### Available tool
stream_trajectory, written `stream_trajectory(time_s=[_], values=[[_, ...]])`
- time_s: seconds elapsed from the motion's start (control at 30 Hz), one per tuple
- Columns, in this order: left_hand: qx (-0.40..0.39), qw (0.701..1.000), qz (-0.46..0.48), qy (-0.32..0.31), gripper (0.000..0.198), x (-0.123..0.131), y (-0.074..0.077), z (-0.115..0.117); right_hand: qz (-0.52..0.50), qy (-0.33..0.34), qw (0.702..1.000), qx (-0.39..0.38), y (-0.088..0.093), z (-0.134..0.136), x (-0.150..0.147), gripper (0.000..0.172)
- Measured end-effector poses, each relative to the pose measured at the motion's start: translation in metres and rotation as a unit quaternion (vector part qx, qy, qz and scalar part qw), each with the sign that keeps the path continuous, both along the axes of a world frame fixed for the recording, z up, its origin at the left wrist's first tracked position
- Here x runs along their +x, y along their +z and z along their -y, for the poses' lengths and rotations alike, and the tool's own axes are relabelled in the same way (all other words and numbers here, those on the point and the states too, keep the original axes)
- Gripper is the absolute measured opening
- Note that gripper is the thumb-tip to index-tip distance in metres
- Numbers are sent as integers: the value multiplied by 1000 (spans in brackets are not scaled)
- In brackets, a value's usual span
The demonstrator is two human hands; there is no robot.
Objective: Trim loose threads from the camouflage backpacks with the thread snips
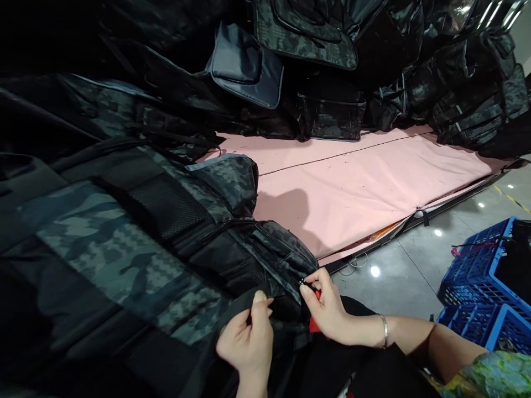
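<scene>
A black and dark camouflage backpack (133,260) lies spread across the left and lower part of the head view. My left hand (251,337) is closed on a black strap (238,307) near the bag's lower right part. To its right, my right hand (326,309) pinches a small dark piece with light dots (302,282) at the bag's edge; exactly what it is cannot be made out. Something red (315,323) shows under the right hand's fingers and palm.
More dark bags (307,33) are piled along the back. A pink cloth (352,182) covers the table, its front edge running up to the right. Blue crates (468,260) with dark items stand on the floor at the right.
</scene>
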State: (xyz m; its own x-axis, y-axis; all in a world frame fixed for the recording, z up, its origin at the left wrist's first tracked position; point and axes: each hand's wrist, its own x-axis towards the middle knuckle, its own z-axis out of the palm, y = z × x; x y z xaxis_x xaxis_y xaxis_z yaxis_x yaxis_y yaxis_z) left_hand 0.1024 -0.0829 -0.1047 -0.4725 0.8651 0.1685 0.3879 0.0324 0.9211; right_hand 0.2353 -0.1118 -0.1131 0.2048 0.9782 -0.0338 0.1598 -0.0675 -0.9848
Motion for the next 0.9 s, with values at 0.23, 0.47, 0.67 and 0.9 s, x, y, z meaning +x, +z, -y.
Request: stream_trajectory(time_s=[0.23, 0.47, 0.67, 0.9], values=[[3, 1000, 15, -8, 30, 0, 2, 0, -59, -30, 998, 21, -4, 5, 5, 11], [14, 1000, 3, -10, 32, 3, 9, 0, -33, 8, 999, 17, -3, 6, 7, 12], [41, 997, -51, -47, 36, 2, 18, 3, -65, 9, 996, 62, -12, 4, 5, 15], [34, 987, -104, -120, 41, -4, 28, 9, -8, 15, 991, 133, -8, -9, 19, 26]])
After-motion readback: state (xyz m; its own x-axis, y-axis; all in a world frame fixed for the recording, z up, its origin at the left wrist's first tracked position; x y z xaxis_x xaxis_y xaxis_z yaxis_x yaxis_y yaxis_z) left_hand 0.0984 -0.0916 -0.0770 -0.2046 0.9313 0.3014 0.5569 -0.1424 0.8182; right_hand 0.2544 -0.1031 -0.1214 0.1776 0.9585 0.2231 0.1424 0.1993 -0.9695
